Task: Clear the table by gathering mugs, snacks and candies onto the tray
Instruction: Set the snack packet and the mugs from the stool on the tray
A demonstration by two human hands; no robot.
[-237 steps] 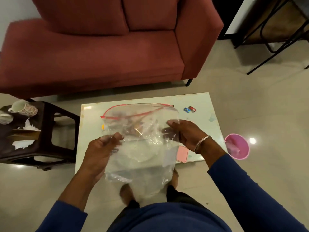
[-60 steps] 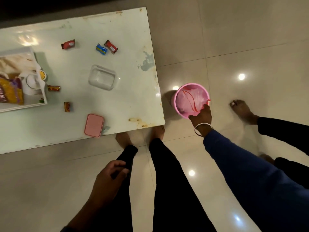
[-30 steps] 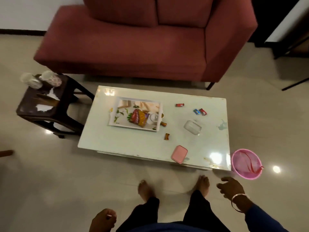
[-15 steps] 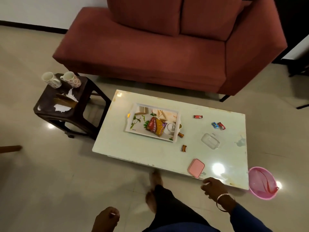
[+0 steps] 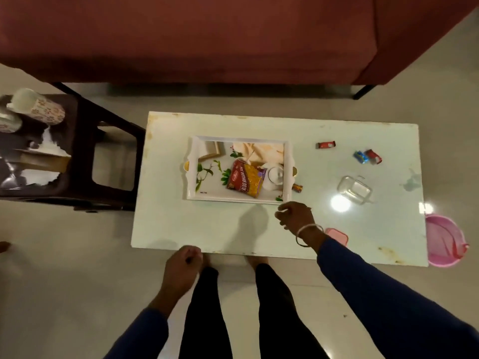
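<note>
1. The tray [image 5: 193,177] sits mid-tabletop toward the far edge, already holding a snack packet [image 5: 245,180] and a white mug [image 5: 274,177]
2. Loose candies remain: a brown one [image 5: 297,187] touching the tray's right rim, a red one [image 5: 325,144] and a blue-and-red pair [image 5: 367,156] toward the far right corner
3. They look light, crinkly and slippery, so a fingertip pinch across the wrapper's middle should suit
4. The right hand [image 5: 295,216] hovers by the tray's near right corner, fingers loosely curled; whether it holds anything cannot be told
5. The left hand [image 5: 181,265] hangs at the tabletop's near edge, loosely curled and empty
6. Half a second earlier the right hand was back at the near edge by the pink lid [image 5: 337,235]; it has since reached forward
</note>
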